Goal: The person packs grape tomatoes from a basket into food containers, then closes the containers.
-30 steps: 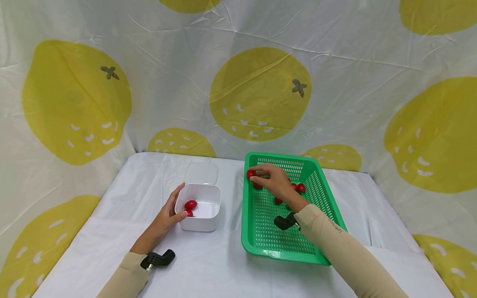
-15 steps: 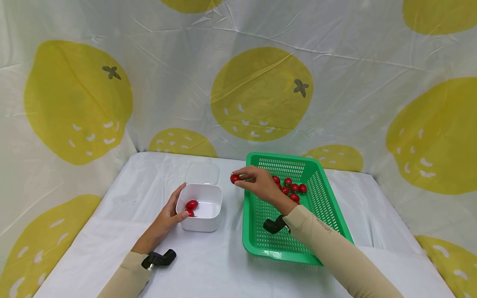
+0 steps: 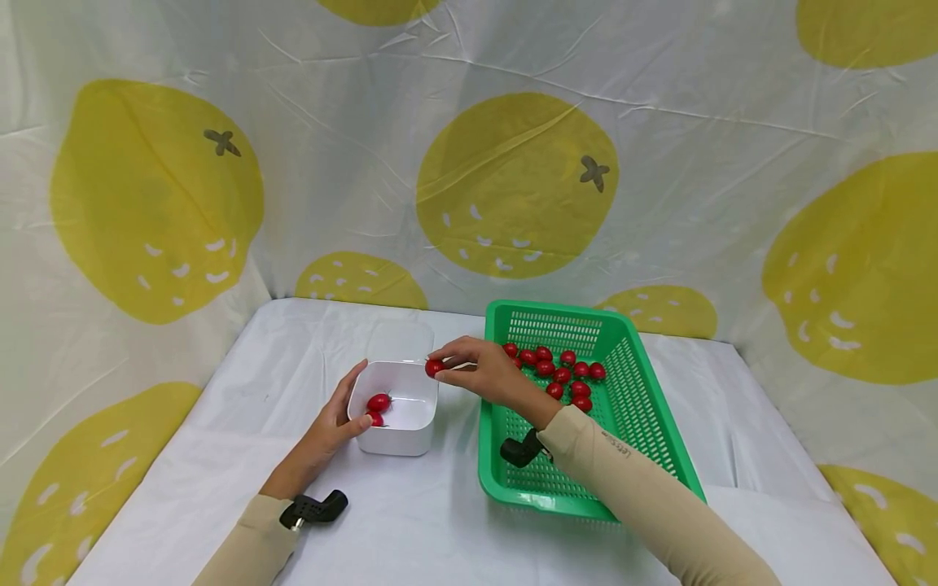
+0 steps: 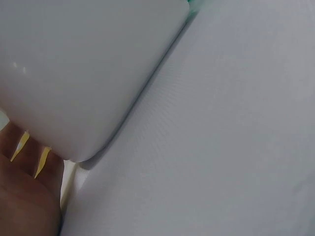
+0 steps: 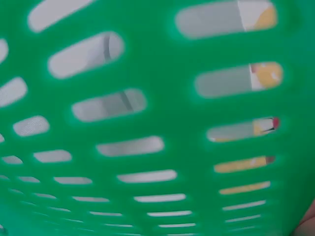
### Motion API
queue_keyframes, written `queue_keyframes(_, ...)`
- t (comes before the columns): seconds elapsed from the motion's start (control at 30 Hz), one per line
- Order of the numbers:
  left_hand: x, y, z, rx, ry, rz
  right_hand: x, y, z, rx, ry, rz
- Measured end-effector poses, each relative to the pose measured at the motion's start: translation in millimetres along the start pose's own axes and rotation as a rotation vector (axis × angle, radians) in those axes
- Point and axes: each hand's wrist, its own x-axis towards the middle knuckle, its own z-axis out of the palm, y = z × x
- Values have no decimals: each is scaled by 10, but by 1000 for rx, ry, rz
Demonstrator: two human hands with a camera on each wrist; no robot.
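My left hand (image 3: 331,423) grips the left side of a white square container (image 3: 399,441), its thumb over the rim and its fingers along the outer wall. Inside lie two red cherry tomatoes; the upper cherry tomato (image 3: 379,403) is in plain sight, the lower one partly behind the thumb. In the left wrist view the fingers (image 4: 29,160) lie against the container wall (image 4: 88,73). Above the container's back right corner, my right hand (image 3: 484,374) pinches another cherry tomato (image 3: 435,369) between thumb and fingertips. Basket mesh (image 5: 162,118) fills most of the right wrist view.
A green mesh basket (image 3: 493,485) stands to the right, with several cherry tomatoes (image 3: 562,375) towards its back. My right forearm crosses over it. Behind the container lies a clear lid (image 3: 399,338) on the white cloth (image 3: 293,358). A lemon-print curtain (image 3: 352,163) hangs behind.
My right hand has lifted a cherry tomato out of the green basket and carried it left to the white container. My left hand has kept its hold on the container.
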Motion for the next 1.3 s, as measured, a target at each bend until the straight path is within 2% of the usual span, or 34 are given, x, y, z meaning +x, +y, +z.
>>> queue_keyframes(0.47, 3, -6, -4, -20, -10, 20, 7, 1, 80, -59, -96, -1)
queue_keyframes(1.3, -3, 26, 17, -26, -12, -1, 4, 2, 48, -70, -86, 9)
